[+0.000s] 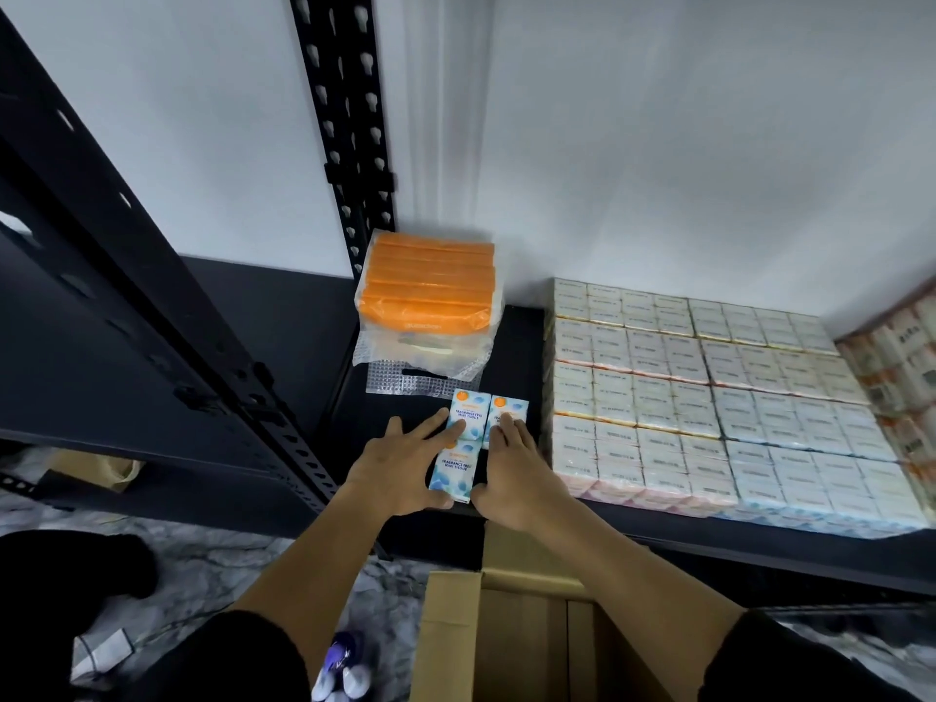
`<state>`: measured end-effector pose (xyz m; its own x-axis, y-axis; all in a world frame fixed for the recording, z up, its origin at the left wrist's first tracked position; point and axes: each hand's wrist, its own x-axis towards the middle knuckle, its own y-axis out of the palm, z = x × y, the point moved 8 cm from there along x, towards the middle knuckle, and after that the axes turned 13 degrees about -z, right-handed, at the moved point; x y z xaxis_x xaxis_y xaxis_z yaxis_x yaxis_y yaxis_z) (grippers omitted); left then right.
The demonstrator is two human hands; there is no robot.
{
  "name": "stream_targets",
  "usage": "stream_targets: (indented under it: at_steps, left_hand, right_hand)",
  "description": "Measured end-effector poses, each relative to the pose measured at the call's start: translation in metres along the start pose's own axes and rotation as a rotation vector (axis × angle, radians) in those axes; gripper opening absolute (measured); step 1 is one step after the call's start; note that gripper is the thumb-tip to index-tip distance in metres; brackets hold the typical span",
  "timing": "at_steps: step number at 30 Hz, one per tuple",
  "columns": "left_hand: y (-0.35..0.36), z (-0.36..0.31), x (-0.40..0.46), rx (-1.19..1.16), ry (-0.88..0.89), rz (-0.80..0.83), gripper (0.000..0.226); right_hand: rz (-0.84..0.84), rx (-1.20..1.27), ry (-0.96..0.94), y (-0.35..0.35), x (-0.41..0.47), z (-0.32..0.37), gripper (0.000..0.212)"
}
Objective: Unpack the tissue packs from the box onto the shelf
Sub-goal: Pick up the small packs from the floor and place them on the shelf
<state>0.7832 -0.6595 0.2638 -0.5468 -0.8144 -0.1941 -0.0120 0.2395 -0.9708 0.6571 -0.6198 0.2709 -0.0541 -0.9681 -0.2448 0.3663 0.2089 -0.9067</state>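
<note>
A block of small white-and-blue mini tissue packs [470,413] lies on the black shelf [527,347], near its front edge. My left hand [400,468] rests against the block's left side, fingers spread over the top packs. My right hand [516,473] presses on the right side, fingers lying over the right-hand pack [509,408]. The front pack [452,476] shows between both hands. Below them the open cardboard box [511,630] stands on the floor, its inside hidden from view.
An orange-topped bundle in clear wrap [428,291] sits behind the packs. A large field of wrapped tissue packs [709,392] fills the shelf to the right. A black perforated upright [349,134] stands at the left. Marble floor and a shoe [344,666] lie below.
</note>
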Motion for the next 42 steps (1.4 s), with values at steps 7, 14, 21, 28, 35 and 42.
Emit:
stream_targets:
  at_steps: [7,14,21,28,35,42]
  left_hand:
    - [0.006,-0.003,0.003,0.025,-0.028,-0.012,0.1]
    - [-0.013,-0.011,-0.007,-0.167,-0.117,0.066,0.108]
    - [-0.076,-0.083,-0.008,-0.215,-0.065,-0.245,0.067]
    - [-0.102,-0.214,-0.011,-0.301,0.069,-0.325,0.062]
    - [-0.08,-0.359,-0.037,-0.323,0.156,-0.249,0.062]
    - [-0.019,-0.494,-0.086,-0.296,0.166,-0.14,0.061]
  right_hand:
    - [0.047,0.016,0.03,0.0,0.007,-0.001,0.093]
    - [-0.045,0.143,0.008,-0.045,-0.01,0.008,0.079]
    - [-0.319,0.225,0.151,-0.132,-0.075,-0.043,0.069]
    - [-0.423,0.213,0.376,-0.173,-0.174,-0.147,0.068]
    - [-0.437,0.242,0.514,-0.17,-0.293,-0.269,0.067]
    - [-0.375,0.29,0.651,-0.137,-0.417,-0.389,0.067]
